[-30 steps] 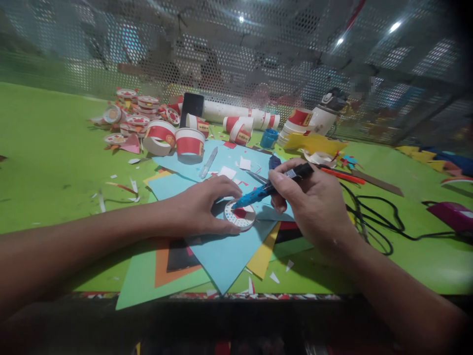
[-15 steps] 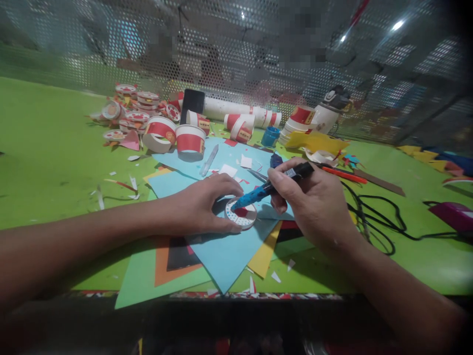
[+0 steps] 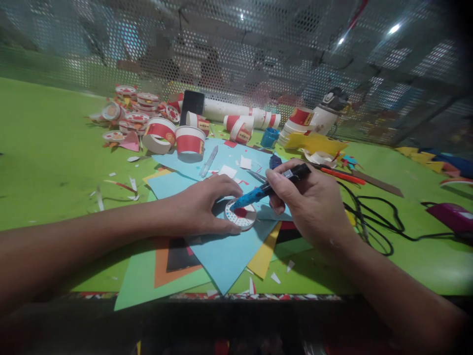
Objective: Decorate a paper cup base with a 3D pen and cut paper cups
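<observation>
Flat on a light blue paper sheet [image 3: 225,256] lies a round white paper-cup base [image 3: 242,223] with a red centre and small blue dots around its ring. My left hand [image 3: 203,204] steadies it, thumb at the near edge and fingers curled round the far left side. A blue marker [image 3: 254,195] with a black rear end is pinched in my right hand [image 3: 306,190]. Its tip meets the left part of the ring, though whether it touches is hard to see. Under the blue sheet are green, orange, black and yellow papers.
Cut red-and-white paper cups [image 3: 190,140] stand behind, beside a pile of decorated cup pieces [image 3: 136,118]. A blue paint jar [image 3: 269,138], a clear pen [image 3: 209,161] and paper scraps lie around. At right are a black cable [image 3: 384,209], an orange-handled tool [image 3: 343,175] and a purple device [image 3: 451,217].
The marker and my right hand have shifted very slightly left, and more of the red centre shows. My left hand keeps its hold on the cup base.
</observation>
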`<state>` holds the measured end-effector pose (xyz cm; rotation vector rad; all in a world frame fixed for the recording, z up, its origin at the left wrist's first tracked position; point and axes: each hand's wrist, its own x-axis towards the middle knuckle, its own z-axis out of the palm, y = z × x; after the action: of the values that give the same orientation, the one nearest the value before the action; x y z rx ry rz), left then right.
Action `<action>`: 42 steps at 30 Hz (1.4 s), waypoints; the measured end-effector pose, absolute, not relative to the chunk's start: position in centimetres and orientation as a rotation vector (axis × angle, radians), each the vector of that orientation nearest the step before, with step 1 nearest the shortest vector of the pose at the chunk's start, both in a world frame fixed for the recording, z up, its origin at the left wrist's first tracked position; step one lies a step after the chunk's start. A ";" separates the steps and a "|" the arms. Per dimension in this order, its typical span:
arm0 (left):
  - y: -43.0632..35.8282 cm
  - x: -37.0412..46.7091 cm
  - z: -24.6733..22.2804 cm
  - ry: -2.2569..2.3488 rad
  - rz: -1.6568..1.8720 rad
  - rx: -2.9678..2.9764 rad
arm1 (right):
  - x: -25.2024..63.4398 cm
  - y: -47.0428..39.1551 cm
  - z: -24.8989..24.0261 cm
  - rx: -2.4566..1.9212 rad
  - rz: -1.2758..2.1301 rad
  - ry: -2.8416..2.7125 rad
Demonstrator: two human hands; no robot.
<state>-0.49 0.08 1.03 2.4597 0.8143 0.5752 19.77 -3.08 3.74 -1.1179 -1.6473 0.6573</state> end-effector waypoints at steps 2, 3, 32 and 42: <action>0.1 -0.5 1.0 0.814 0.577 2.465 | 19.8 -3.1 3.8 -1.124 0.650 -1.653; 0.2 -0.5 0.9 0.813 0.576 2.467 | 19.7 -3.1 3.8 -1.128 0.644 -1.658; 0.0 -0.4 1.4 0.844 0.533 2.476 | 19.9 -3.2 4.0 -1.062 0.538 -1.638; 0.2 -0.3 1.3 0.821 0.566 2.440 | 20.0 -3.1 3.6 -1.027 0.492 -1.663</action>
<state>-0.28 0.17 1.31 2.4397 0.8205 0.5660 19.96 -3.14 3.63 -1.0267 -1.6634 0.4919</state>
